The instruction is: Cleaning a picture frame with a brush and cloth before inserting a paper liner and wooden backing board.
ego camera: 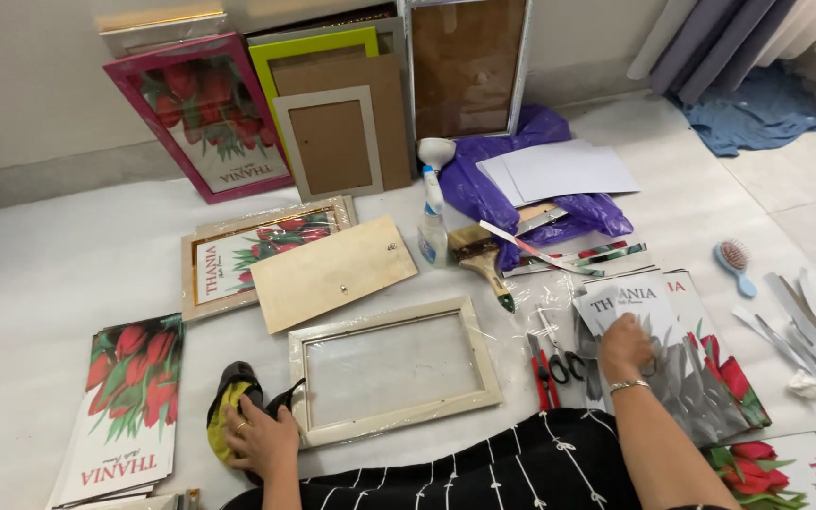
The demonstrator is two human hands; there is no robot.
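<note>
Left hand: the left hand (259, 439), lower left of centre, lies palm down with fingers curled over a crumpled yellow and black cloth (229, 401) on the white floor covering (40, 283).
Right hand: the right hand (623, 347), right of centre, presses flat with fingers closed on a grey printed sheet (658, 368) topping a stack of red tulip posters (724, 373).
Between the hands: a cream rectangular picture frame (394, 368) wrapped in clear plastic, lying flat just beside the cloth.
Beside the right hand: black-handled scissors (567, 364) and a red-handled tool (542, 378).
Lower left: another pile of tulip posters (129, 406), lettering upside down.
Upper frame: pink-framed tulip print (198, 113) leaning on the wall among empty frames.
Cut off: the bottom-right poster (790, 472) runs out of frame.
</note>
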